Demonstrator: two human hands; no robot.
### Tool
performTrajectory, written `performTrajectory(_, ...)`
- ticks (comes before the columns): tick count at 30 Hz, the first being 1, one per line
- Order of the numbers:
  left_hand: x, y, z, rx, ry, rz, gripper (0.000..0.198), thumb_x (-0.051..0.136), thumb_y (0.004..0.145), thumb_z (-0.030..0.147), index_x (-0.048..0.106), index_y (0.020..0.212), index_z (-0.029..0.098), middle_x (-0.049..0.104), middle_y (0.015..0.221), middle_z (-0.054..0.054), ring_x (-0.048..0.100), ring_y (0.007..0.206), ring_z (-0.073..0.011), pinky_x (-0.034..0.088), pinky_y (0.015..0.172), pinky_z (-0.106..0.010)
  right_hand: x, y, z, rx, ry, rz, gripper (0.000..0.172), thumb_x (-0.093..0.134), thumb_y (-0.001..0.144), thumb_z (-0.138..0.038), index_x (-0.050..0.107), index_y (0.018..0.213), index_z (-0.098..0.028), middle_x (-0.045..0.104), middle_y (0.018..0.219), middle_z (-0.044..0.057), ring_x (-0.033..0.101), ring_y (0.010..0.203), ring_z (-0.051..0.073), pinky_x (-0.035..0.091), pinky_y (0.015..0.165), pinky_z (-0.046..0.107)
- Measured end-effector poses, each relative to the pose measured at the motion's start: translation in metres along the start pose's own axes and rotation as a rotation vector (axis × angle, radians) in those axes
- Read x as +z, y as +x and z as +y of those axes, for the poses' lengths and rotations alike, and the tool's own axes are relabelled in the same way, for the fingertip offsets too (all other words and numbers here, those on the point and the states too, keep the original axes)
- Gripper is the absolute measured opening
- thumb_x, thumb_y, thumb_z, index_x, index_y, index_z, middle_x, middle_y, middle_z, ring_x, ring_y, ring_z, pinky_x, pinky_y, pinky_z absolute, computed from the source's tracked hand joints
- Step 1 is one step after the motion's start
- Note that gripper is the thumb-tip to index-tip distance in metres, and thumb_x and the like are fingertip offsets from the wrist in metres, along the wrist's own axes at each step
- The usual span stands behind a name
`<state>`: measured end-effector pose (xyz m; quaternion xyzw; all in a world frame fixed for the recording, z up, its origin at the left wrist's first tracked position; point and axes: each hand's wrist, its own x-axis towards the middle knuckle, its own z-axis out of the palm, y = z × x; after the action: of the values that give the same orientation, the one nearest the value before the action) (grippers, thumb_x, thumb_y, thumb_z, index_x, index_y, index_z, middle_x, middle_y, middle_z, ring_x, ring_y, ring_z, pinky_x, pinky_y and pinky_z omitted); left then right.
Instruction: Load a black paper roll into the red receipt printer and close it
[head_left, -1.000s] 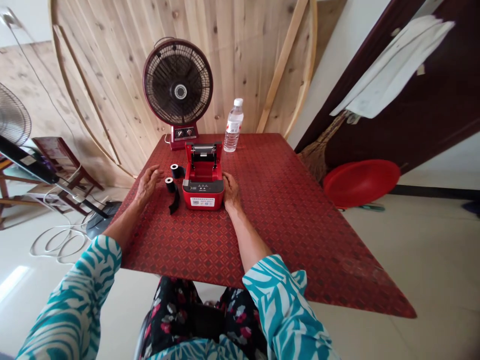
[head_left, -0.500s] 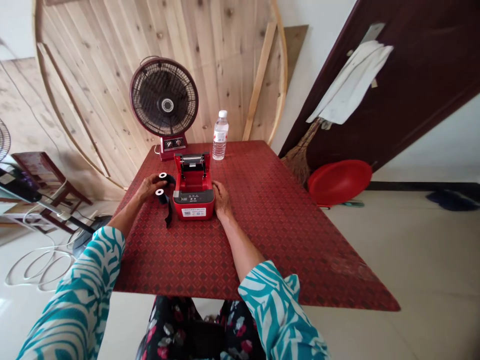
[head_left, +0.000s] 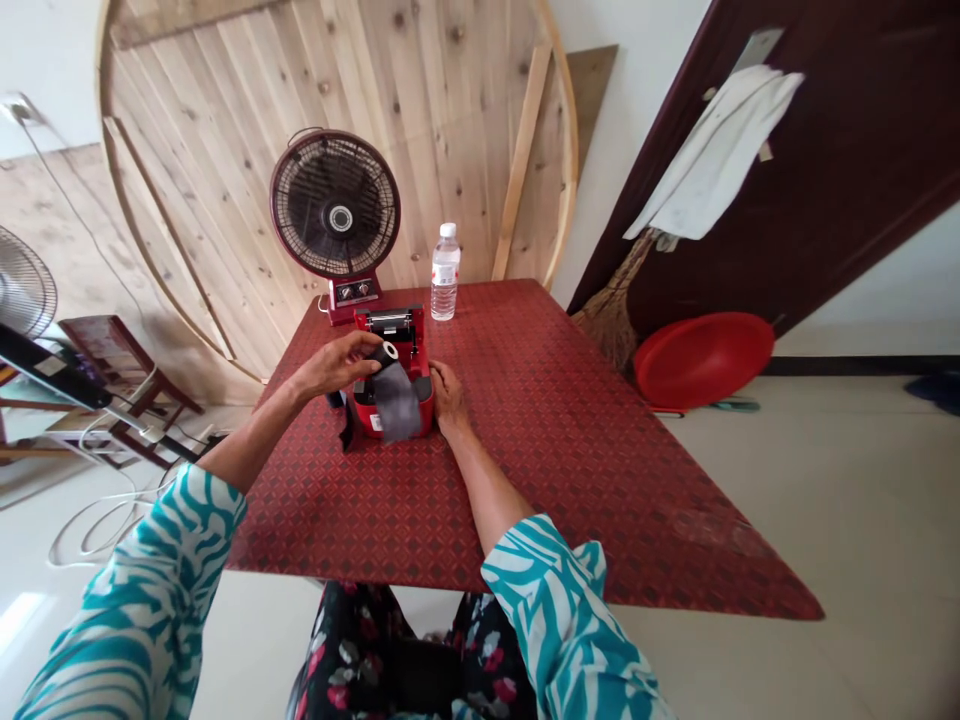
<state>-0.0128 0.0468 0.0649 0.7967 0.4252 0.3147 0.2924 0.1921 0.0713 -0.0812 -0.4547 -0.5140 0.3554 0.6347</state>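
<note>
A small red and black label printer (head_left: pixel 426 412) stands on the table with its lid tipped back. My left hand (head_left: pixel 341 362) pinches a black ribbon roll (head_left: pixel 385 354) with a white core, held over the printer's open compartment. From this roll a loose dark strip hangs down across the printer's front and hides most of its label. My right hand (head_left: pixel 450 397) rests against the printer's right side, fingers curled round its edge. To the printer's left lies a second black roll (head_left: pixel 337 400), partly hidden, with its tail (head_left: pixel 346 432) trailing on the table.
The table (head_left: pixel 525 480) has a red patterned cover. Behind the printer stand a dark red fan (head_left: pixel 337 210) and a water bottle (head_left: pixel 445 272). On the floor to the right are a red basin (head_left: pixel 701 360) and a broom (head_left: pixel 613 318). A chair (head_left: pixel 112 370) and cables are at left.
My left hand has lifted one black roll from beside the printer and brought it right, over the open compartment, its strip unrolled. My right hand stays at the printer's side. The view has shifted slightly.
</note>
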Motion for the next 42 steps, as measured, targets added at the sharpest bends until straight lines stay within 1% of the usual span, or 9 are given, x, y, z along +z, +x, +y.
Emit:
performTrajectory(10,0.027,0.059,-0.025,-0.133,0.552,-0.208,0.022,0.071,0.062,0.016,0.078,0.080,0.027,0.077,0.084,-0.002,0.071,0.089,-0.0282,0.051,0.081,-0.034,0.001,0.001,0.001,0.003,-0.021,-0.013,0.033,0.045,0.085,-0.040,0.069,0.101,-0.024,0.072,0.110,0.006,0.062,0.108,0.021,0.045,0.104,0.041)
performTrajectory(14,0.032,0.069,-0.030,-0.125,0.634,-0.241,0.014,0.074,0.062,0.021,0.077,0.072,0.029,0.078,0.083,0.001,0.071,0.093,-0.0277,0.049,0.088,-0.034,0.001,0.001,0.000,0.007,-0.028,0.000,0.031,0.046,0.086,-0.039,0.070,0.100,-0.025,0.073,0.110,0.005,0.062,0.109,0.021,0.045,0.104,0.041)
performTrajectory(17,0.028,0.061,-0.025,-0.112,0.518,-0.283,0.015,0.070,0.070,0.026,0.078,0.081,0.029,0.078,0.091,0.000,0.070,0.095,-0.0264,0.050,0.089,-0.034,0.001,0.000,0.000,0.007,-0.029,-0.005,0.031,0.046,0.086,-0.039,0.069,0.100,-0.025,0.072,0.110,0.005,0.062,0.109,0.021,0.045,0.104,0.041)
performTrajectory(19,0.026,0.045,-0.021,-0.081,0.343,-0.194,0.019,0.065,0.078,0.032,0.078,0.091,0.027,0.078,0.098,-0.002,0.070,0.096,-0.0250,0.051,0.090,-0.035,0.001,0.000,-0.001,0.003,-0.021,-0.011,0.032,0.046,0.086,-0.040,0.069,0.101,-0.025,0.072,0.109,0.005,0.062,0.108,0.021,0.045,0.103,0.040)
performTrajectory(21,0.029,0.023,-0.018,-0.024,0.196,-0.012,0.028,0.059,0.085,0.043,0.076,0.097,0.025,0.076,0.103,-0.003,0.069,0.098,-0.0243,0.051,0.094,-0.037,0.000,-0.001,-0.001,0.002,-0.014,-0.015,0.032,0.046,0.086,-0.042,0.069,0.101,-0.025,0.072,0.109,0.005,0.062,0.108,0.021,0.046,0.102,0.040)
performTrajectory(25,0.043,-0.019,-0.018,0.079,0.090,0.249,0.045,0.045,0.093,0.056,0.075,0.086,0.024,0.075,0.104,-0.007,0.062,0.114,-0.0262,0.044,0.106,-0.042,-0.001,-0.002,-0.004,0.004,-0.013,-0.014,0.035,0.045,0.086,-0.042,0.069,0.102,-0.024,0.073,0.111,0.006,0.062,0.109,0.021,0.046,0.103,0.041)
performTrajectory(34,0.058,-0.039,-0.019,0.232,0.319,0.347,0.046,0.033,0.099,0.047,0.074,0.093,0.025,0.074,0.097,-0.006,0.059,0.112,-0.0255,0.032,0.111,-0.048,-0.002,0.001,-0.005,0.055,0.039,0.023,0.041,0.049,0.084,-0.051,0.067,0.108,-0.023,0.073,0.114,0.007,0.064,0.110,0.022,0.048,0.102,0.043)
performTrajectory(37,0.061,-0.041,-0.023,0.259,0.389,0.381,0.042,0.037,0.098,0.047,0.074,0.095,0.026,0.074,0.097,-0.007,0.059,0.111,-0.0252,0.030,0.111,-0.048,0.001,0.024,-0.013,0.060,0.069,0.039,0.048,0.047,0.086,-0.058,0.064,0.114,-0.025,0.072,0.117,0.006,0.063,0.112,0.021,0.048,0.102,0.044)
performTrajectory(42,0.064,-0.042,-0.028,0.318,0.453,0.484,0.036,0.044,0.097,0.044,0.076,0.094,0.027,0.070,0.107,-0.009,0.054,0.116,-0.0271,0.036,0.106,-0.050,0.014,0.072,-0.047,0.021,0.101,-0.080,0.053,0.040,0.088,-0.066,0.063,0.117,-0.027,0.070,0.121,0.005,0.061,0.116,0.021,0.047,0.103,0.044)
